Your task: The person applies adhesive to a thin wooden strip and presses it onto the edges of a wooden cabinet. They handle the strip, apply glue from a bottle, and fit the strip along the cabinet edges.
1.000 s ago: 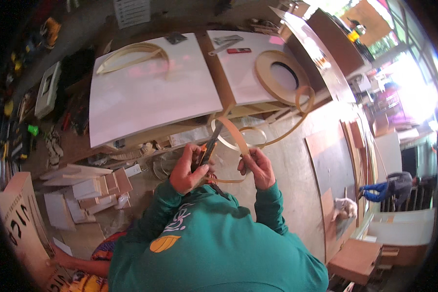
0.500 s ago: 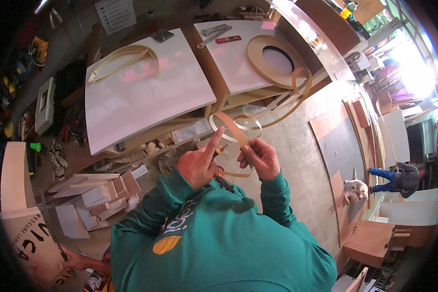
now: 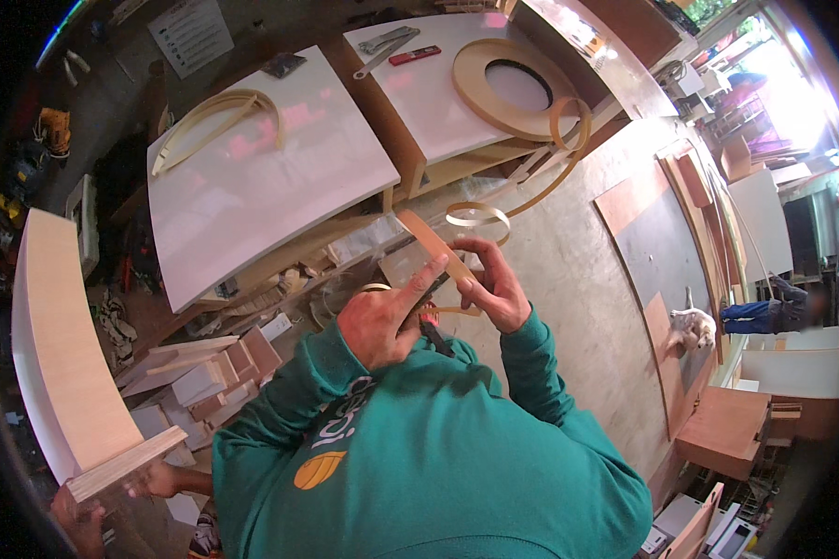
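I hold a thin tan edge-banding strip (image 3: pixel 431 244) in front of my chest. My right hand (image 3: pixel 490 285) pinches it from the right side. My left hand (image 3: pixel 380 321) is closed around a dark hand tool with a red handle (image 3: pixel 435 336), its index finger stretched up along the strip. The strip loops away over the floor (image 3: pixel 478 215) and up to a large tan roll (image 3: pixel 505 82) lying on a white panel (image 3: pixel 429 88).
A big white panel (image 3: pixel 261 186) with a curved tan piece (image 3: pixel 216 116) lies to the left. Another person's hands (image 3: pixel 154 480) hold a curved wooden panel (image 3: pixel 65 354) at lower left. Offcuts (image 3: pixel 205 368) are piled near my left arm. A dog (image 3: pixel 692 326) and a standing person (image 3: pixel 764 312) are at the right.
My left hand has lowered the tool from its raised position and now lays its index finger along the strip. Both hands have drawn closer together.
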### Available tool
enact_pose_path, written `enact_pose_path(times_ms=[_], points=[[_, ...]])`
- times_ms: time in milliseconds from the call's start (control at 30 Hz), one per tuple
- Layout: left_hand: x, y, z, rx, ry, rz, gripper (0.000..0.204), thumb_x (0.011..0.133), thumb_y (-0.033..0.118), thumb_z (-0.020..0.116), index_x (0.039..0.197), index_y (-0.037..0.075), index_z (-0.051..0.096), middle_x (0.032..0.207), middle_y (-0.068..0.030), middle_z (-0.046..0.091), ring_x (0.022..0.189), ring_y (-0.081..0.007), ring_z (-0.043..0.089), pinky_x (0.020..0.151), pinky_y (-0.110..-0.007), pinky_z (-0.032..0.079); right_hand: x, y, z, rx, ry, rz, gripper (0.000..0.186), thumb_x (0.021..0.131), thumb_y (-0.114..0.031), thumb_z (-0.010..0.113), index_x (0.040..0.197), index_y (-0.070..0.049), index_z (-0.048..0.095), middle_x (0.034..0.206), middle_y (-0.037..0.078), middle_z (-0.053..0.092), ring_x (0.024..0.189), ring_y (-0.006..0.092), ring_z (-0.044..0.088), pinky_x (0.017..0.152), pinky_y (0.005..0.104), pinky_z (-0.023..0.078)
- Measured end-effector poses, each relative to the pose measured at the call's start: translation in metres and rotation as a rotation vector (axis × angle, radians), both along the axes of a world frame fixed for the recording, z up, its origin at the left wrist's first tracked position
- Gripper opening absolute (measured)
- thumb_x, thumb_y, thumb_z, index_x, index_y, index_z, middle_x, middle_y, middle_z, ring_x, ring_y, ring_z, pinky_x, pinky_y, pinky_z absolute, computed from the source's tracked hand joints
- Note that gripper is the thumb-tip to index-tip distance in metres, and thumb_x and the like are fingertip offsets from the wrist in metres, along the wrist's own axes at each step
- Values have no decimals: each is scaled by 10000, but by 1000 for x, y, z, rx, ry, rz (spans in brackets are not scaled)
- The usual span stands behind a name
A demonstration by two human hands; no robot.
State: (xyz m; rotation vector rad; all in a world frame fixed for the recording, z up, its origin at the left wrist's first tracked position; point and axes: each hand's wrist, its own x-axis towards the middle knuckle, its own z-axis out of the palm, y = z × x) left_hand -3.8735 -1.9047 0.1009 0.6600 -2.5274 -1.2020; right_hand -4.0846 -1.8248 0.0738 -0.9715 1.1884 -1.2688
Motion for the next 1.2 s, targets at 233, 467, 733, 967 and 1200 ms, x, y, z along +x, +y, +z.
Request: enact_pose_path(times_ms=[233,467,733,967,1200], points=[[7,5,6,176,40,-150,859,713,3,569,1499,113,238,1148,-263,605,880,-406,657,807,-443,545,-2,-10,-17,-308,39,168,659,796,-458,626,1253,-7,479,1403,168,421,1079,231,503,960,393,392],[2,1,5,234,310,12,602,775,37,564,1353,18,399,810,-198,666,688,-332,673,660,-383,528,-17,9,-20,-123,583,86,307,927,-303,570,973,0,554,980,107,620,938,152,530,795,331,435],[-24,-25,-17,425,79,7,297,869,198,641,1068,-2,550,760,-157,668,728,-320,663,651,-387,496,-26,26,-10,209,58,1,226,988,-238,537,869,-52,491,667,3,522,585,63,438,519,251,362],[-87,-15,-40,-46,80,171,313,907,318,613,1024,33,562,826,-150,644,730,-378,619,635,-457,477,-66,32,-37,160,48,-84,237,988,-237,536,840,-66,462,687,-51,367,626,56,338,541,242,298],[-168,-21,-30,-498,101,173,382,891,411,615,926,41,529,769,-141,608,673,-327,632,538,-407,491,-125,32,-12,136,57,-126,261,995,-236,518,823,-61,430,692,-47,376,634,53,339,541,243,304]])
